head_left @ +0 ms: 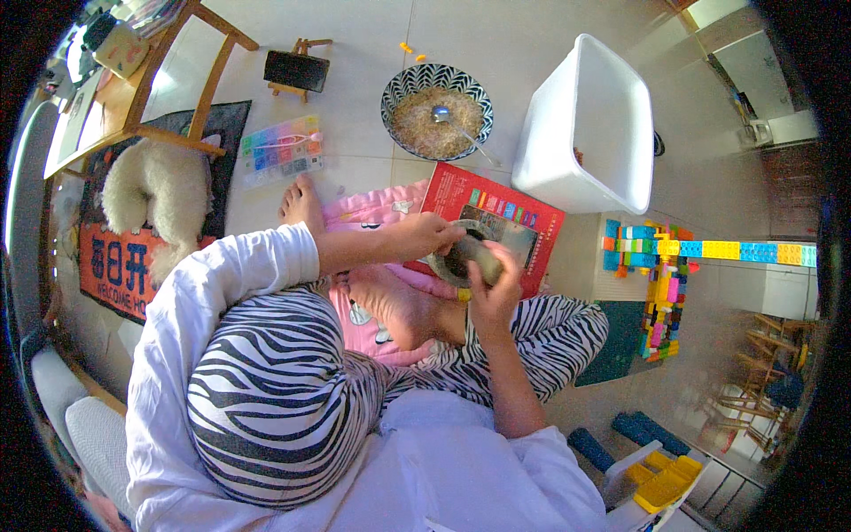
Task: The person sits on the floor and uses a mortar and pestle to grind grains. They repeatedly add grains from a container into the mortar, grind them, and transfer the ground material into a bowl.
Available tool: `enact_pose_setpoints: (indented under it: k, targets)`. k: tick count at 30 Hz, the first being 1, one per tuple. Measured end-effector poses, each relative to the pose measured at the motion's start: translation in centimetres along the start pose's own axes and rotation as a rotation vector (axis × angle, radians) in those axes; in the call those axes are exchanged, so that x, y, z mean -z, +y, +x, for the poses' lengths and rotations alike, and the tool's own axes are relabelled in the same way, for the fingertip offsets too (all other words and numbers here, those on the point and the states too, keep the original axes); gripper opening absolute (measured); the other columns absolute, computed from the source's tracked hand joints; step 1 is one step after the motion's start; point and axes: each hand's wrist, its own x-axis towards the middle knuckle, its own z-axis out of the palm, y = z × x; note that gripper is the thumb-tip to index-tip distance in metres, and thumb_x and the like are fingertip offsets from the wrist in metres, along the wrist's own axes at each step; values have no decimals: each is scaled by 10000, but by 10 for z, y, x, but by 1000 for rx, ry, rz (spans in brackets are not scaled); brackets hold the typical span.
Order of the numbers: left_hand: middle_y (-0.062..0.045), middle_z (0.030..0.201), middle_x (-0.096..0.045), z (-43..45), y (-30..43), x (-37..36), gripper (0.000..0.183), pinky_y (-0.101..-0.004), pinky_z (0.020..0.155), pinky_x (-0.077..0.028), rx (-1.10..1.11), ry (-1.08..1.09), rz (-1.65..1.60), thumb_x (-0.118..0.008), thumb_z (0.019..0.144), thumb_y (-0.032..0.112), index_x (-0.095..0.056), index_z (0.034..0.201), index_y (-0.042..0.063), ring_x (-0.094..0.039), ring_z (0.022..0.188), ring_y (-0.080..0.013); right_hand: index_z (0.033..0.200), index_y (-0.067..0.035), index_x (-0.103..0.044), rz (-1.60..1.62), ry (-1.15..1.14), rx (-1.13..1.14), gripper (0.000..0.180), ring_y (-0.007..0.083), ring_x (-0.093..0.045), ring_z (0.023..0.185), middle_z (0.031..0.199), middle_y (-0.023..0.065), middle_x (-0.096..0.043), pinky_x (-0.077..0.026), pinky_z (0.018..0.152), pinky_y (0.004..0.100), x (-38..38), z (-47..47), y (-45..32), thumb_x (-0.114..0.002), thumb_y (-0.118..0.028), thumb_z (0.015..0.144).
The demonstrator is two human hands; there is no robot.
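Observation:
Both hands meet at a small grey-green round vessel with a dark inside, tilted over a red printed box or board. My left hand is at the vessel's upper rim, its fingers bent; what they grip cannot be made out. My right hand holds the vessel's right side between thumb and fingers. Beyond the red board stands a black-and-white patterned bowl of pale grain-like material, with a metal spoon in it. A pink printed cloth lies under my feet.
A white plastic bin stands right of the bowl. To the left are a compartment box of coloured pieces, a small blackboard on an easel, and a fluffy pale dog on a doormat. Toy building bricks extend at right.

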Motion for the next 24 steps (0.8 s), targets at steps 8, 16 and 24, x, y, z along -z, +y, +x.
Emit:
enact_pose_setpoints:
  k: [8,16,24]
  targets:
    - [-146,850,-686,2,-8,-2,492,-433,738,-512,-34,-2,121,-471,965,517,-694,990,79,-675,816,-281,1156,-18,-492,42,144,-134,336,251,-574,1021,1108,141,-623,-434,944,376,19,7,-18,-661,-83,872]
    - [-162,923,-683,13,-37,-6,479,-489,745,-530,-114,8,438,-416,979,502,-679,1097,120,-672,826,-357,1146,-27,-488,98,217,48,377,293,-626,995,1090,163,-641,-488,904,400,27,17,-25,-690,-50,829]
    - [-122,1042,-663,18,-29,-2,350,-473,723,-548,-86,-104,541,-432,992,338,-604,1228,146,-669,809,-356,1108,-26,-543,-183,-71,-61,340,276,-647,995,1084,138,-655,-505,861,386,6,7,-4,-714,-99,824]
